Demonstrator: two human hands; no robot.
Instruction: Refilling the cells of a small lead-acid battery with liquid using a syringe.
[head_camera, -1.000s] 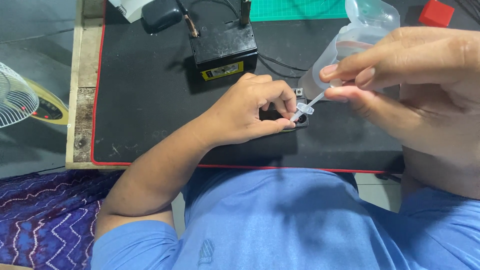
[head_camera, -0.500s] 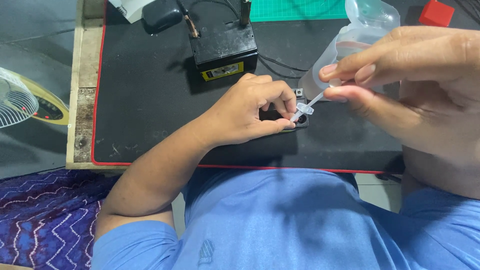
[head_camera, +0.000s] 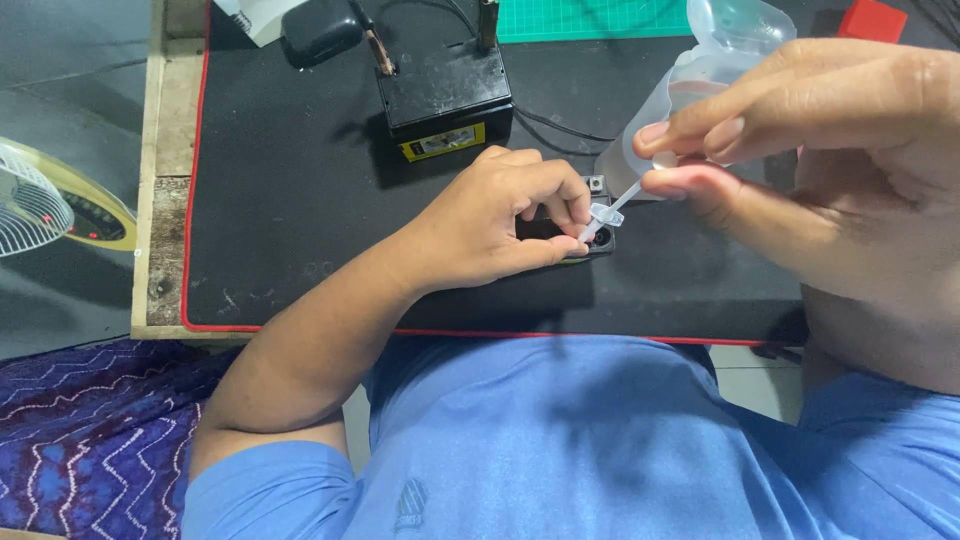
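Nothing had shifted since the earlier frame. My left hand (head_camera: 495, 225) pinched the small black rectangular component (head_camera: 585, 240) steady; my right hand (head_camera: 800, 130) gripped the translucent plastic squeeze bottle (head_camera: 700, 80), its thin nozzle (head_camera: 615, 205) kept squarely on the component.

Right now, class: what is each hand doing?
Left hand: closed, pinching a small black part on the mat.
Right hand: closed, holding a clear squeeze bottle.

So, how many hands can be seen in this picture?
2. The left hand rests on the black mat, pinching a small black part. The right hand holds a clear bottle above it.
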